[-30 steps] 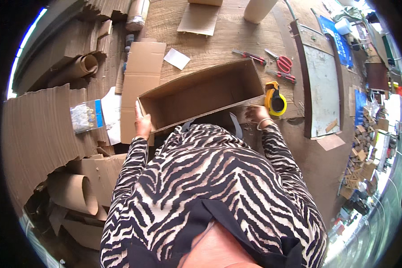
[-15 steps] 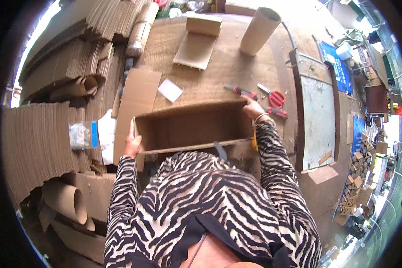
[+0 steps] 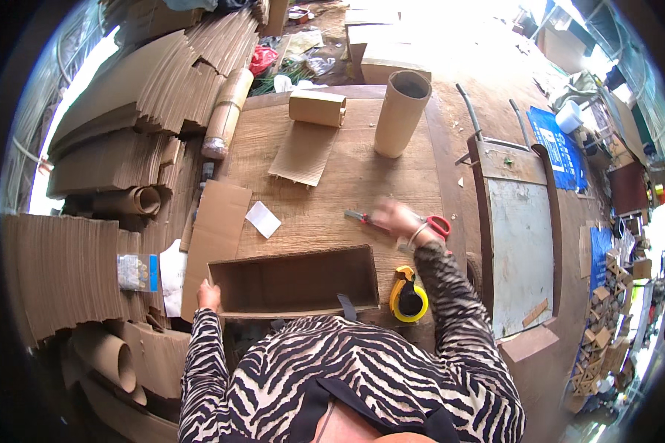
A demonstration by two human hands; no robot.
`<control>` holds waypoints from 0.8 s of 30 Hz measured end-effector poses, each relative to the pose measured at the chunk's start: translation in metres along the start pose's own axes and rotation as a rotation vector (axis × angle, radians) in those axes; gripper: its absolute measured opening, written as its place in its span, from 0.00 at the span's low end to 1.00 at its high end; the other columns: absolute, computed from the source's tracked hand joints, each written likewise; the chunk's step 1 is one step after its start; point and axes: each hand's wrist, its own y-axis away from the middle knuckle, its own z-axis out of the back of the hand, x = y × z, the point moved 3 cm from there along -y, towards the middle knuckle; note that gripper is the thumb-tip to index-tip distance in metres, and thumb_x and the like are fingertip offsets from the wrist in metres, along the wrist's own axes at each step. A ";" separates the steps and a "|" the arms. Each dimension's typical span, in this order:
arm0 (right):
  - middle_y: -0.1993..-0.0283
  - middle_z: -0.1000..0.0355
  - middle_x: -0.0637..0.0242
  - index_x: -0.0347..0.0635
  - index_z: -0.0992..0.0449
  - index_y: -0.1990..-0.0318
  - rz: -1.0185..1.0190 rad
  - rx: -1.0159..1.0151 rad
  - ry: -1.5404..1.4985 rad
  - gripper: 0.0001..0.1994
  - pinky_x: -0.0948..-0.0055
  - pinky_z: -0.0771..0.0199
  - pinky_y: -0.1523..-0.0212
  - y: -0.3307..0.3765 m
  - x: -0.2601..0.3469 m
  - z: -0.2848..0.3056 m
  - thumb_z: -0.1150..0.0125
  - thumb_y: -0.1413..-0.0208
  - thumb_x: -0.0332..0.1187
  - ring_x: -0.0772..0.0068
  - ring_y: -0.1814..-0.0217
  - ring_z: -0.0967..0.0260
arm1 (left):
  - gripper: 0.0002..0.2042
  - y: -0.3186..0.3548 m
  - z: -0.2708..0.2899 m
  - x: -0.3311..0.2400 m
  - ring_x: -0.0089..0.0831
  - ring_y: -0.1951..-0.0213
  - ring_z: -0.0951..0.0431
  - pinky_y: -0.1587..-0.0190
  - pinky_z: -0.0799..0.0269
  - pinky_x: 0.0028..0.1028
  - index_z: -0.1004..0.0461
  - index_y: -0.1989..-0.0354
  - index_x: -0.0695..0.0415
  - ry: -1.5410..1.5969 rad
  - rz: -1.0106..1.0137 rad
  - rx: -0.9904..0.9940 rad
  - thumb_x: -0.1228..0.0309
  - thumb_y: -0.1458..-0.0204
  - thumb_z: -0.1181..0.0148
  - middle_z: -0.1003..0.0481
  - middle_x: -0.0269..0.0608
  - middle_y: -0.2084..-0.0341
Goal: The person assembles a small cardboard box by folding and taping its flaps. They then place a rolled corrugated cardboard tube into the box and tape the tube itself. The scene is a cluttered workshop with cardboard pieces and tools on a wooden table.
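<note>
A long open cardboard box [image 3: 295, 282] lies in front of my body, its hollow side facing up. My left hand [image 3: 208, 296] grips the box's left end. Over the tools on the wooden table, my right hand [image 3: 396, 218] is smeared by motion, so its fingers are unclear. It covers part of a red and grey hand tool [image 3: 355, 215], and red-handled scissors [image 3: 441, 224] lie by its wrist. A yellow tape dispenser [image 3: 397, 297] sits just right of the box. Dark strips [image 3: 346, 306] overlap the box's near edge.
Stacked cardboard sheets [image 3: 59, 273] fill the left side. A flat cardboard piece [image 3: 218, 221] and white paper [image 3: 263, 219] lie beyond the box. Farther off are a folded cardboard piece [image 3: 303, 151] and an upright cardboard tube [image 3: 400, 122]. A metal-topped cart [image 3: 523, 236] stands right.
My right hand has left the box's right end and moved over the tools. The box sits lower and farther left in view, its left end still in my left hand. The tape dispenser shows fully.
</note>
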 end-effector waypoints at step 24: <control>0.45 0.30 0.51 0.41 0.29 0.44 0.552 0.090 0.141 0.26 0.65 0.33 0.42 -0.091 0.047 -0.052 0.30 0.53 0.34 0.56 0.42 0.32 | 0.26 0.050 -0.010 -0.007 0.60 0.56 0.26 0.52 0.29 0.46 0.34 0.44 0.62 0.284 0.046 0.006 0.62 0.50 0.43 0.26 0.63 0.59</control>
